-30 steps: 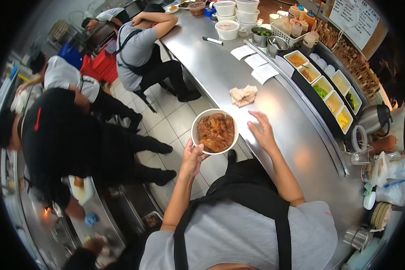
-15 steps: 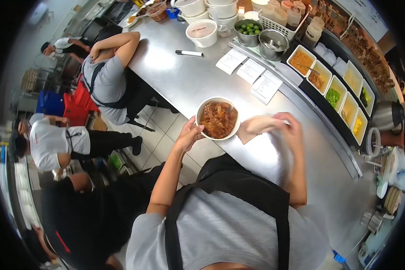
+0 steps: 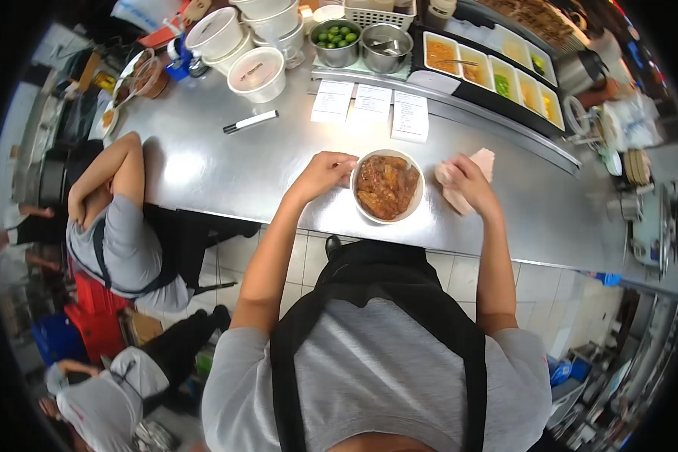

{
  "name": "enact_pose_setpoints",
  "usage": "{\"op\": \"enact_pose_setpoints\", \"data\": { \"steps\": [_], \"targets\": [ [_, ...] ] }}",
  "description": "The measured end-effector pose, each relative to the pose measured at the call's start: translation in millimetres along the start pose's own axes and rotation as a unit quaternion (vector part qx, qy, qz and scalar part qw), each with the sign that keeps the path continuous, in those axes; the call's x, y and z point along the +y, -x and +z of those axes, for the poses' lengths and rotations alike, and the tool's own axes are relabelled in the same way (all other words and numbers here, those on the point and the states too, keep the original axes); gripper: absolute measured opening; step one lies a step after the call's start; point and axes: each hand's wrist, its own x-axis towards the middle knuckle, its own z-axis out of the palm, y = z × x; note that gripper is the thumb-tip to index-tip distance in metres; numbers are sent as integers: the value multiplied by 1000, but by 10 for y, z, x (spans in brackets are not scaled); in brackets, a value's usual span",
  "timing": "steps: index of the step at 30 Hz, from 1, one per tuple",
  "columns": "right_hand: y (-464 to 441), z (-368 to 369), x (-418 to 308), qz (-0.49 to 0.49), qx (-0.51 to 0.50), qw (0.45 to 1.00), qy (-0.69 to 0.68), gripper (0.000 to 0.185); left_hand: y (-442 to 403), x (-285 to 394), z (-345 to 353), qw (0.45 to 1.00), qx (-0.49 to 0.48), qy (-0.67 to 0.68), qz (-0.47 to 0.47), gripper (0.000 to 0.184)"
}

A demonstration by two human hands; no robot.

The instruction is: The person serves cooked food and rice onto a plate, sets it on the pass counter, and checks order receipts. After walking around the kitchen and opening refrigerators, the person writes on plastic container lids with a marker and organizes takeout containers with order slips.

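A white bowl of brown saucy food (image 3: 387, 186) is at the front part of the steel counter (image 3: 226, 166). My left hand (image 3: 325, 177) grips the bowl's left rim, its fingers partly hidden behind it. To the right of the bowl, my right hand (image 3: 467, 181) is closed on a crumpled light-brown cloth (image 3: 482, 162), which hangs out past the fingers. Bowl and cloth are apart. Behind the bowl lie three printed slips (image 3: 410, 117), and a black and white marker (image 3: 250, 122) rests to their left.
A co-worker (image 3: 132, 233) leans on the counter at the left, head on folded arms. Lidded white tubs (image 3: 257, 74), a metal bowl of green limes (image 3: 335, 41) and a rack of topping trays (image 3: 502, 83) line the back. Another person (image 3: 113, 392) is lower left.
The view has swung toward the counter. The bowl has moved from beside the counter's edge to over the counter. My right hand, empty at first, has picked up the cloth.
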Motion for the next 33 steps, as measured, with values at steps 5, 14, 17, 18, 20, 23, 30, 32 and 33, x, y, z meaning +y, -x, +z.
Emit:
{"op": "enact_pose_setpoints", "data": {
  "steps": [5,14,17,18,20,23,30,32,33],
  "targets": [
    [-370,371,-520,-75,-16,987,145,15,-310,49,81,968,-21,-173,180,19],
    [-318,398,-788,-86,-76,961,253,15,-656,235,447,952,-154,-204,170,17],
    [-148,313,-618,-132,-46,957,254,15,-598,245,503,952,-143,-201,181,17],
    [-74,286,-582,-156,-11,950,270,15,-567,241,523,951,-142,-203,183,17],
    [74,114,-421,-103,-13,959,264,15,-474,226,549,949,-141,-226,171,18],
    [318,19,-385,-42,-13,975,220,16,-252,215,589,965,-91,-201,144,19],
    [-13,183,-479,-136,-11,961,240,16,-456,285,734,942,-66,-237,229,17],
    [-37,136,-497,-171,-25,946,274,16,-436,283,695,949,-43,-247,193,16],
    [11,89,-480,-174,-26,945,276,16,-380,260,677,949,-39,-246,194,16]
  ]
}}
